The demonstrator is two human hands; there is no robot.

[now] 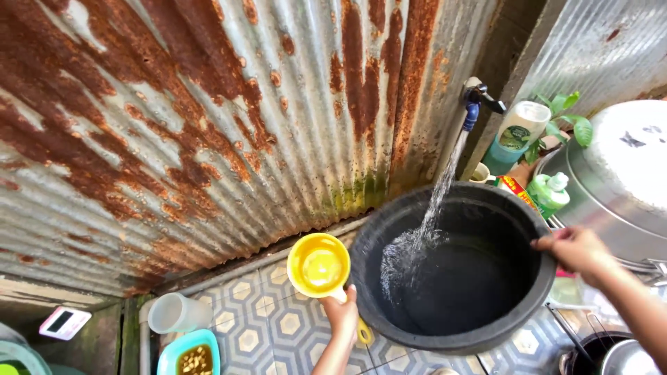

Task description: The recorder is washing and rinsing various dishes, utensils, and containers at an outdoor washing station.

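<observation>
A large black plastic basin (513,212) stands tilted under a blue wall tap (476,104), and a stream of water (439,198) pours into it. My right hand (578,250) grips the basin's right rim. My left hand (342,314) holds the handle of a yellow scoop (319,266), which sits just left of the basin with its mouth facing up.
A rusty corrugated metal wall (208,125) fills the back. Patterned floor tiles (267,323) lie below. A clear cup (175,312) and a teal bowl (189,354) stand at lower left. A green soap bottle (549,194), a white bottle (521,125) and big metal pots (618,180) crowd the right.
</observation>
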